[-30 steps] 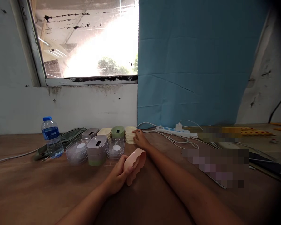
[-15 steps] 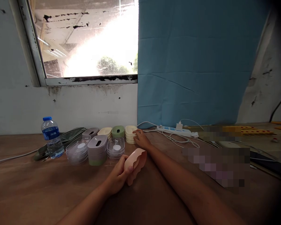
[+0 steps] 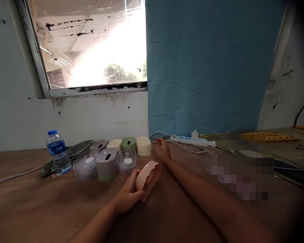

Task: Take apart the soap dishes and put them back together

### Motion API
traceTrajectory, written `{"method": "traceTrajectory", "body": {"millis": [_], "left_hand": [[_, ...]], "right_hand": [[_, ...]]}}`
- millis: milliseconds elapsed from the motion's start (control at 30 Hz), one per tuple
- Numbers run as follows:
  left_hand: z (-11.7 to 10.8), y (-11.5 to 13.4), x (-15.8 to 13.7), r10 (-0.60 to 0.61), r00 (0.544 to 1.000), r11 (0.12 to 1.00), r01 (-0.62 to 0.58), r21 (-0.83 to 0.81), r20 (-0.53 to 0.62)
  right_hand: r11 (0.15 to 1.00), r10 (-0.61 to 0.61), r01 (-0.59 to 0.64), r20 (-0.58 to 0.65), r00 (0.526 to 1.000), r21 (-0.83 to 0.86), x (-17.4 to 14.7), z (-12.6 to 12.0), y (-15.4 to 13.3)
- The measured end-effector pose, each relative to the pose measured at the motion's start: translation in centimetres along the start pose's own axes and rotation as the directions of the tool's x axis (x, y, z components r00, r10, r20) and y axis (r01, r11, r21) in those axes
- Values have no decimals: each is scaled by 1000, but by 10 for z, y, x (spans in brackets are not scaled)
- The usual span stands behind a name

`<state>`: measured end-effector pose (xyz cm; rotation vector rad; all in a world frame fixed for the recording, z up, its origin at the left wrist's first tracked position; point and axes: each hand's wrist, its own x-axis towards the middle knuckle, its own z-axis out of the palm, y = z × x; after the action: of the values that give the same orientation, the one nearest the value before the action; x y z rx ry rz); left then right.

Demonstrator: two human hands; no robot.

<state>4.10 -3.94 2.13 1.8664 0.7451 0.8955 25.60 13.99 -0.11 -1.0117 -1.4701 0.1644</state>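
Note:
My left hand (image 3: 129,194) is closed around a pink plastic piece with a wavy rim (image 3: 148,177), tilted above the brown table. Reaching farther forward, my right hand (image 3: 163,150) has its fingers apart and holds nothing. Just left of it stands a stack of cream oval pieces (image 3: 143,146). Beside that stack are a green lidded box (image 3: 129,143) with a dark slot and more cream pieces (image 3: 114,144). Nearer to me stand a greyish-mauve slotted box (image 3: 106,163) with a green bottom and clear plastic trays (image 3: 127,162), each showing a white round patch.
A water bottle (image 3: 58,152) with a blue cap stands at the left, beside a dark green pouch (image 3: 78,150). More clear trays (image 3: 85,165) sit near it. Behind and right of my right hand lie a white power strip (image 3: 190,140) and loose white cables (image 3: 188,148).
My right hand has moved off the cream stack to the right and is now apart from it. My left hand still holds the pink piece, turned slightly. The view has shifted a little.

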Motion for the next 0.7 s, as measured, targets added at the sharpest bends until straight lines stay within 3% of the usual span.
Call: {"method": "traceTrajectory", "body": {"millis": [67, 167, 300, 467, 567, 700], "left_hand": [[0, -1, 0, -1, 1000, 999, 1, 36, -10], [1, 0, -1, 21, 1000, 995, -22, 100, 8], [1, 3, -2, 27, 998, 975, -40, 220, 62], [5, 11, -4, 56, 996, 908, -82, 411, 76], [14, 15, -1, 124, 988, 787, -156, 598, 94], [31, 15, 17, 220, 965, 515, -237, 824, 141]], "right_hand": [[993, 107, -104, -63, 992, 50, -9, -9, 0], [960, 257, -248, -60, 964, 127, -29, -29, -5], [911, 355, -363, 78, 932, 194, -59, -66, -29], [878, 355, -431, 321, 878, 209, -83, -103, -63], [876, 341, -437, 379, 860, 205, -87, -108, -73], [880, 363, -432, 307, 880, 196, -85, -106, -71]]}}
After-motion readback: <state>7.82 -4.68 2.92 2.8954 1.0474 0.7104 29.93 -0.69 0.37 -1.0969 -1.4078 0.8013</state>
